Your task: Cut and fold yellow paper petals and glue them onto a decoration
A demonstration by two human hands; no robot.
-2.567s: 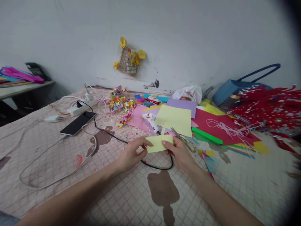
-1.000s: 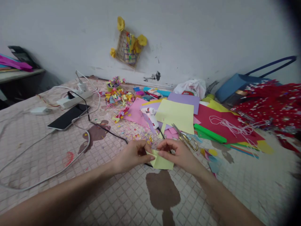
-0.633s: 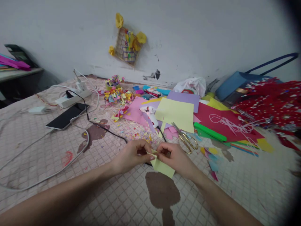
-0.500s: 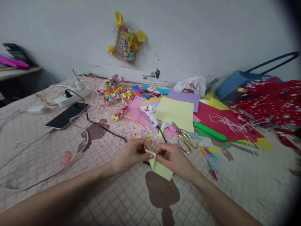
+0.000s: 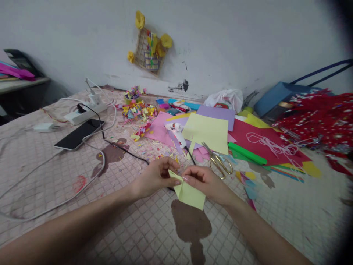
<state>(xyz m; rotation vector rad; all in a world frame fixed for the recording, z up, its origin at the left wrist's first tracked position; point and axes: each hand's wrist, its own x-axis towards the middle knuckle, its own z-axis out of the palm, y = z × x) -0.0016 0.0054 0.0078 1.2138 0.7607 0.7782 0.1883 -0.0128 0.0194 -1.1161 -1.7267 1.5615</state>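
Between my two hands is a small piece of pale yellow paper (image 5: 193,198), creased near its left end and raised above the table. My left hand (image 5: 156,176) pinches its left end between thumb and fingers. On the upper edge, close to the crease, my right hand (image 5: 205,182) pinches it too, the two thumbs nearly meeting. Gold-handled scissors (image 5: 220,162) lie just beyond my right hand. A white glue gun (image 5: 178,133) rests on coloured sheets farther back, its black cord running toward my hands.
A pale yellow sheet (image 5: 206,130) lies on purple and pink paper. To the right are a green stick (image 5: 246,153), white string (image 5: 275,145) and a red beaded bundle (image 5: 322,117). Leftward sit a tablet (image 5: 79,134), a power strip (image 5: 86,113) and loose cables. Paper scraps (image 5: 139,110) pile up behind.
Both hands keep their pinch on the yellow paper. My right thumb has come up over the paper's top edge, and the paper is turned slightly. The view has shifted a little.
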